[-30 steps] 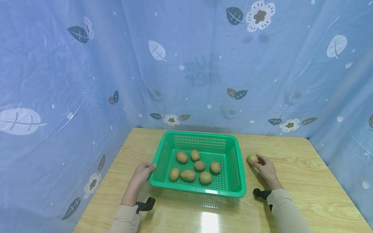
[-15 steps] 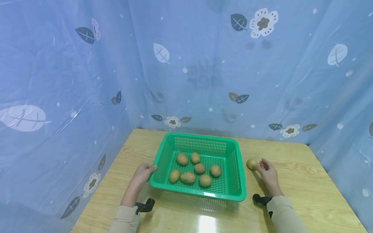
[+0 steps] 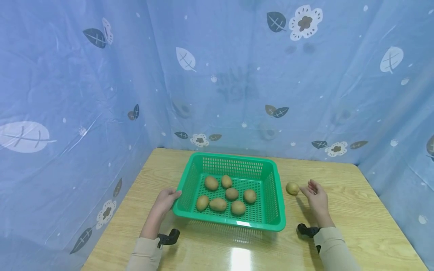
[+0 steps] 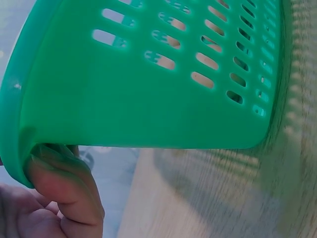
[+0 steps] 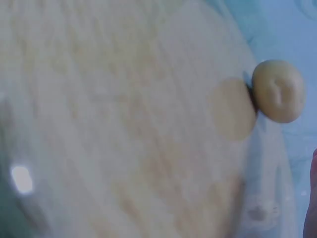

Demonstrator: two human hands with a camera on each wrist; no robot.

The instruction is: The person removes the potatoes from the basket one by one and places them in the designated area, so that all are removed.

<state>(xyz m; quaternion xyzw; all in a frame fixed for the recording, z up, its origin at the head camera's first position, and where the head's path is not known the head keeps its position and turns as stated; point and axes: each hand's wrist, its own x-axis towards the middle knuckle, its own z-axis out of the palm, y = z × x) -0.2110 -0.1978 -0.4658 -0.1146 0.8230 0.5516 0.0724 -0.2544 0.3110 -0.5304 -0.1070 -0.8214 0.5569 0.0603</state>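
Observation:
My left hand grips the left rim of a green plastic basket, its thumb over the edge and fingers curled underneath, as the left wrist view shows. Several potatoes lie spread over the slotted bottom of the basket. To the right of the basket a single potato rests on the table; the right wrist view shows this potato with its shadow. Just right of it is my right hand, fingers loosely bent and holding nothing. Only a finger edge enters the right wrist view.
The wooden table stretches around the basket. A blue patterned curtain hangs close behind the table and along both sides. Black wrist camera mounts stick out from both forearms, low over the table.
My right hand has let go of the single potato and drawn back to the right, leaving it on the table. The left hand and basket have stayed put.

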